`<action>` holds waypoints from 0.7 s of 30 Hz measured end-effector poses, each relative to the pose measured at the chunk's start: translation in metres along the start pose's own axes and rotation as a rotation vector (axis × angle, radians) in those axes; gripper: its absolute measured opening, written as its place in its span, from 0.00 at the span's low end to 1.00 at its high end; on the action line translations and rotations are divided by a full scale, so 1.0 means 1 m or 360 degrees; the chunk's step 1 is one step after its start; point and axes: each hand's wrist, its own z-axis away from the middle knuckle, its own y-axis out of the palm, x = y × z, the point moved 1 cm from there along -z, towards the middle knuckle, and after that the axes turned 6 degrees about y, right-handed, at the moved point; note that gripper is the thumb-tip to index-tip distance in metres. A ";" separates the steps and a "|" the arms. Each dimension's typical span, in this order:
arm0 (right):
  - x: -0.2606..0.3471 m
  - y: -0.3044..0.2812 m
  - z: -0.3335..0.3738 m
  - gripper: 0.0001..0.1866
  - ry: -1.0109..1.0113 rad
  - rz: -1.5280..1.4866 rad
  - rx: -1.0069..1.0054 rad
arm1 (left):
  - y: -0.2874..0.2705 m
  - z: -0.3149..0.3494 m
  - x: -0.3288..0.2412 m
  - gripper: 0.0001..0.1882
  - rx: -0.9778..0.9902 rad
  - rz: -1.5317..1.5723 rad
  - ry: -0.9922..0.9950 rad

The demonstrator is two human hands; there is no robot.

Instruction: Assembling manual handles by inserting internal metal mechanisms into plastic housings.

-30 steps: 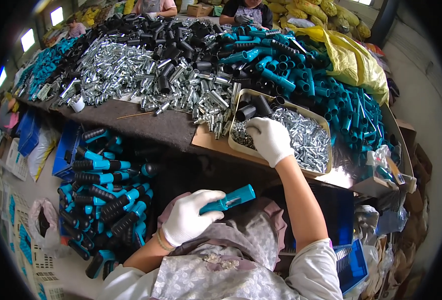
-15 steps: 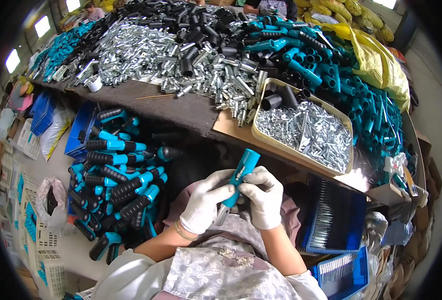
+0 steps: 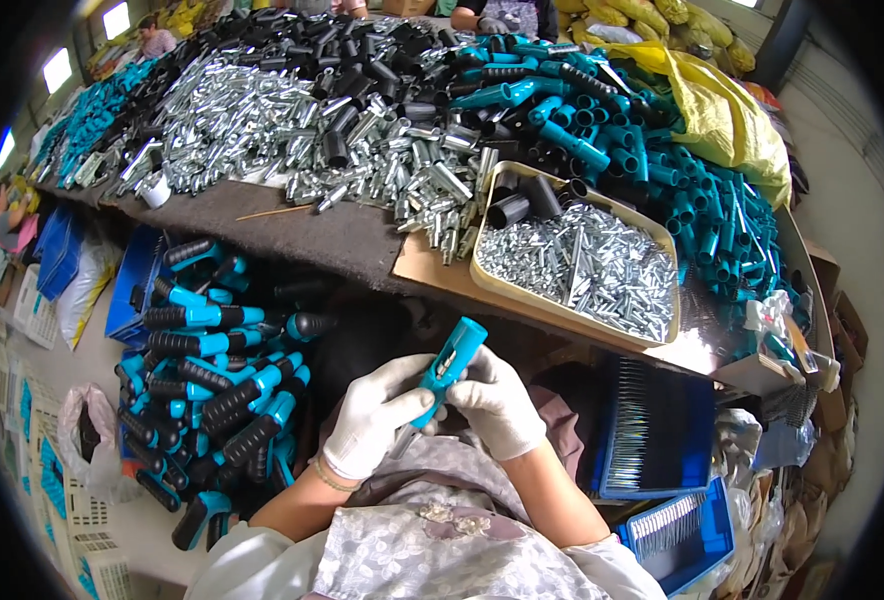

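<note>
1. White-gloved L hand (image 3: 374,418): fingers curled round slotted teal plastic tube (image 3: 440,378), over lap (image 3: 452,462).
2. R hand (image 3: 497,402), ditto: fingers nearly closed at tube's side.
3. R now out of cream rect. tray (image 3: 477,262), so 2-handed work on tube.

Cannot fully see the right hand (image 3: 499,405) behind the teal tube (image 3: 454,352); see a co-worker (image 3: 530,20) cut off by the upper edge.

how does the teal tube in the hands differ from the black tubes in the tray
The teal tube is held between the left hand and right hand, while the black tubes lie in the tray. The teal tube has an opening in its side; the black tubes' visible sides look plain. Both kinds are roughly cylindrical.
</note>
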 end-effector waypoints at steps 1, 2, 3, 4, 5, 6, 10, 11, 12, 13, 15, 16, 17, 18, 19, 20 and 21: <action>0.004 0.003 0.000 0.22 0.0022 0.0027 -0.0020 | -0.003 0.000 -0.001 0.22 0.0046 0.0010 -0.0029; 0.009 0.008 0.001 0.24 0.0044 0.0055 -0.0040 | -0.007 0.000 -0.003 0.22 0.0109 -0.0011 -0.0073; 0.012 0.010 0.001 0.26 0.0010 0.0127 -0.0048 | -0.008 -0.001 -0.003 0.23 0.0143 -0.0003 -0.0093; 0.015 0.011 0.002 0.26 0.0012 0.0200 -0.0008 | -0.009 -0.001 -0.003 0.23 0.0167 0.0003 -0.0109; 0.019 0.014 0.003 0.25 0.0014 0.0273 0.0032 | -0.011 0.000 0.000 0.25 0.0131 0.0042 -0.0103; 0.023 0.023 0.004 0.20 -0.0051 0.0312 -0.0015 | -0.011 -0.001 0.003 0.25 0.0149 0.0151 -0.0108; 0.031 0.028 -0.010 0.13 -0.0315 0.1011 -0.0129 | -0.011 -0.004 0.012 0.27 0.0233 0.0321 -0.0105; 0.047 0.031 -0.015 0.14 -0.0290 0.1213 -0.0080 | -0.015 -0.008 0.019 0.28 0.0248 0.0483 -0.0057; 0.067 0.025 -0.026 0.16 -0.0275 0.1638 0.0083 | -0.017 -0.007 0.017 0.29 0.0199 0.0644 -0.0101; 0.094 0.022 -0.036 0.16 -0.0596 0.2417 0.0050 | -0.019 -0.007 0.014 0.30 0.0133 0.0802 -0.0150; 0.122 0.014 -0.067 0.08 -0.1274 0.2457 -0.0378 | -0.029 -0.005 0.017 0.31 0.0134 0.0986 -0.0103; 0.140 0.006 -0.087 0.07 -0.1462 0.2706 -0.0593 | -0.032 -0.002 0.014 0.30 0.0098 0.0933 -0.0079; 0.157 0.004 -0.095 0.09 -0.1492 0.3191 -0.0736 | -0.033 -0.003 0.015 0.30 0.0087 0.0891 -0.0068; 0.165 -0.002 -0.105 0.11 -0.1357 0.3424 -0.0734 | -0.032 -0.004 0.016 0.29 0.0121 0.0939 -0.0079; 0.170 -0.011 -0.113 0.14 -0.1203 0.3659 -0.0751 | -0.029 -0.003 0.017 0.28 0.0134 0.0955 -0.0103; 0.174 -0.021 -0.118 0.17 -0.1204 0.3693 -0.0642 | -0.025 -0.003 0.016 0.28 0.0150 0.0971 -0.0131; 0.176 -0.019 -0.118 0.17 -0.1211 0.3694 -0.0613 | -0.024 -0.003 0.015 0.27 0.0129 0.0917 -0.0165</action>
